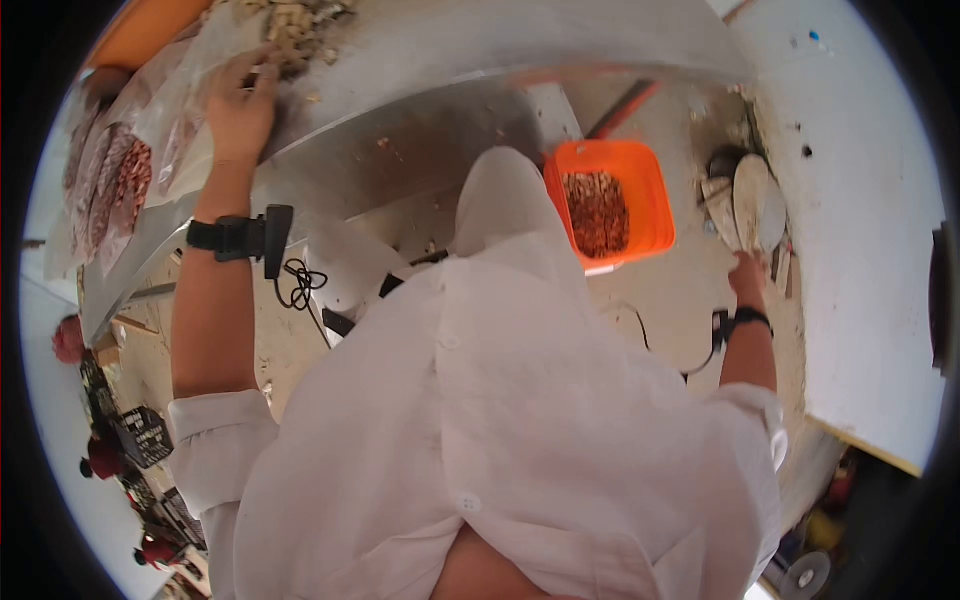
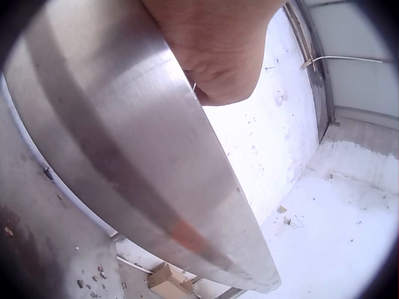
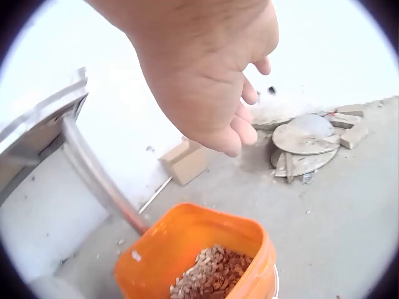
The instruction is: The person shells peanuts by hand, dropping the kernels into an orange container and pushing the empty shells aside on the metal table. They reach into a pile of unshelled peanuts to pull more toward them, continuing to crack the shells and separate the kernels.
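Note:
My left hand (image 1: 243, 115) reaches over the metal table (image 1: 420, 45) on the left, its fingers at the edge of a pile of small pale pieces (image 1: 300, 35). Clear plastic bags with reddish pieces (image 1: 130, 175) lie beside it. The left wrist view shows the heel of this hand over the tabletop (image 2: 156, 118), with the fingertips hidden. Out to the right, my right hand (image 3: 206, 75) hangs in the air with loosely bent fingers and nothing in them. Below it stands an orange bucket (image 3: 181, 218) with pale and reddish-brown pieces (image 3: 215, 271) inside.
A metal table leg (image 3: 103, 180) slants down beside the bucket. Round, dirty lids or boards (image 3: 305, 137) lie on the floor by the wall, near some bricks (image 3: 355, 134). A cardboard box (image 3: 187, 161) sits behind the bucket. A black crate (image 1: 145, 437) is at the far left.

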A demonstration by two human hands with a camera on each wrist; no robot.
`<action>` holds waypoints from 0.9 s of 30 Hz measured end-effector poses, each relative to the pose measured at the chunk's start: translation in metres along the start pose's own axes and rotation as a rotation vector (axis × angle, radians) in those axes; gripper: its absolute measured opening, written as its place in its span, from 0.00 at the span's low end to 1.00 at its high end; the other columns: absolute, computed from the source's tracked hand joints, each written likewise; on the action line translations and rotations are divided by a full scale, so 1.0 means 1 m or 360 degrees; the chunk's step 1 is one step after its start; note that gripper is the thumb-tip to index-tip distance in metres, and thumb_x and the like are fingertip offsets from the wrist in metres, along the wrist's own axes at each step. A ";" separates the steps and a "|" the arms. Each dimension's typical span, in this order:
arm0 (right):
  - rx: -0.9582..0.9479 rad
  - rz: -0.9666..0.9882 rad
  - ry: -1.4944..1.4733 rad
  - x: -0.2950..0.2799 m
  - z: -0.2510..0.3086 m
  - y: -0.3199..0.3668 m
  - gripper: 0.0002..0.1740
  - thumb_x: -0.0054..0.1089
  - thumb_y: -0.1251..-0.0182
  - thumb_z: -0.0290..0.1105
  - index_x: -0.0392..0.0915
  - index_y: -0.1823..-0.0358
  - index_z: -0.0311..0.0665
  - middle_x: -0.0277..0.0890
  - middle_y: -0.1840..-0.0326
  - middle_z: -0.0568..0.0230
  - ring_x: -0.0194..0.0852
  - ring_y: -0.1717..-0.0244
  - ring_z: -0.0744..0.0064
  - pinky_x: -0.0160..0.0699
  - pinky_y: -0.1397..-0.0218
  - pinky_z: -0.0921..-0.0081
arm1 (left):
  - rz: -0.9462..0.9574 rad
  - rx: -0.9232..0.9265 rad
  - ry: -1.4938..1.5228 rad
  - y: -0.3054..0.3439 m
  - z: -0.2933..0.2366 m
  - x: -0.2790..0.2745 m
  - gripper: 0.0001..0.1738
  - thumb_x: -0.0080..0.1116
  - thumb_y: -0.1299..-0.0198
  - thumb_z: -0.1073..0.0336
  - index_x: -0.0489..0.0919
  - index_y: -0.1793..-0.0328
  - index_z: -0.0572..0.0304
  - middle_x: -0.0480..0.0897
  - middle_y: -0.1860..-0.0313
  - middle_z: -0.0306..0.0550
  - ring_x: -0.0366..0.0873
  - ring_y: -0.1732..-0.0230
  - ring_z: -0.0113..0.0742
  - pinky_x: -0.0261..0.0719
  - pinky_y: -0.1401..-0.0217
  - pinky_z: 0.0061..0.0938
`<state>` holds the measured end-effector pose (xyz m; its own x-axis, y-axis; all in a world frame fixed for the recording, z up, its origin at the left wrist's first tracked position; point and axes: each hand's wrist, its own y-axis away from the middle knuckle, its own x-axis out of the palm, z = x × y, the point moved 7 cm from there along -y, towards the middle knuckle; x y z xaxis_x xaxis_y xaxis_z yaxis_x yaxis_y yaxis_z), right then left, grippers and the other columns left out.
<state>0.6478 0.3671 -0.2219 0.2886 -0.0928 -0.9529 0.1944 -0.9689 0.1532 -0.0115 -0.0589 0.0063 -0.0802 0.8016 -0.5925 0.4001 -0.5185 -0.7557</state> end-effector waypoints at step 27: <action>-0.2325 -0.0448 -0.0851 -0.434 0.566 0.132 0.14 0.59 0.47 0.26 0.81 0.57 0.38 0.79 0.62 0.55 0.78 0.60 0.60 0.76 0.56 0.69 | -0.0047 -0.0916 0.1606 -0.095 -0.005 0.040 0.16 0.55 0.42 0.70 0.78 0.47 0.65 0.75 0.70 0.35 0.67 0.73 0.21 0.66 0.71 0.16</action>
<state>0.0171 0.1501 0.0642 -0.2001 -0.3280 -0.9233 0.9723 0.0502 -0.2285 -0.0480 0.0243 0.0558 0.5637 0.8186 0.1105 0.7868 -0.4914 -0.3735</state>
